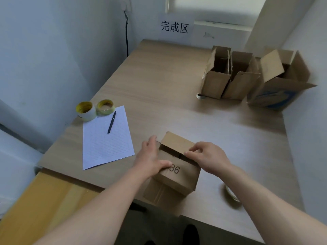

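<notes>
The box (174,175) sits near the front edge of the table (159,85), right in front of me, its top half open. My left hand (150,157) holds its left side, thumb laid over the near top panel beside the printed 36, fingers running along the side wall. My right hand (207,158) pinches the edge of the far flap (177,142) between thumb and fingertips; the flap stands tilted up over the opening. Just beside my right forearm lies a tape roll (231,193), partly hidden. To the left of the box lies a lined sheet (106,138) with a pen (111,122) on it, and two more rolls (86,110) stand at its far corner. Well apart, at the far right of the table, three open cartons (240,76) stand close together. A sign (174,28) hangs on the wall behind.
</notes>
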The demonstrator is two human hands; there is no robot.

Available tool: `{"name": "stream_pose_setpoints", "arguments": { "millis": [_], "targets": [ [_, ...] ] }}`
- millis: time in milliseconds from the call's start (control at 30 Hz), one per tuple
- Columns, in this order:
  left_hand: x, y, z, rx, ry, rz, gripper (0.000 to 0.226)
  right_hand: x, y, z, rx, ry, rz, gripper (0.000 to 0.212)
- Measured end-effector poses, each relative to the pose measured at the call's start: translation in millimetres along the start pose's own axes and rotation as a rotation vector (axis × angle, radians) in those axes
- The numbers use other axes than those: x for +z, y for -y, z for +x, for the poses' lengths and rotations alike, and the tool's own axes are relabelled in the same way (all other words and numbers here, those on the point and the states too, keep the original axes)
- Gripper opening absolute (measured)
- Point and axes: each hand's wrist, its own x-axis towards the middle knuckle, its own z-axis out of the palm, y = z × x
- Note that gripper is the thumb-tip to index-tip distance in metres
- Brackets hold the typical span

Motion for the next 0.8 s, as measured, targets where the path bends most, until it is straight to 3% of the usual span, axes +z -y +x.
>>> {"name": "stream_pose_setpoints", "arguments": {
  "millis": [100,200,333,500,600,667,800],
  "targets": [
    [3.6,3.6,3.4,0.024,0.019,-0.007,0.115,19.2,-10.0,-6.1,-0.105,-0.072,-0.294,0.035],
    [7.1,5.7,6.3,0.082,0.037,0.003,0.102,40.5,-21.7,-12.5,-0.146,-0.163,-0.318,0.042],
    [16.4,7.1,9.1,0.107,0.039,-0.022,0.083,53.9,-38.7,-4.5,-0.122,-0.116,-0.147,0.045],
    [16.0,1.2,6.8,0.083,0.021,-0.182,0.093,41.9,-42.1,3.2,-0.141,-0.141,0.112,0.063],
    [8.2,-5.8,6.0,0.001,0.033,-0.406,0.058,22.2,-36.4,11.4,-0.055,-0.249,0.294,0.071],
    [0.3,-13.0,4.9,-0.047,0.008,-0.513,0.026,14.2,-33.2,18.3,0.073,-0.303,0.5,0.062],
    [-17.5,-20.9,6.0,-0.207,0.08,-0.696,0.015,6.3,-31.2,29.7,0.297,-0.318,0.692,0.021]
  ]
}}
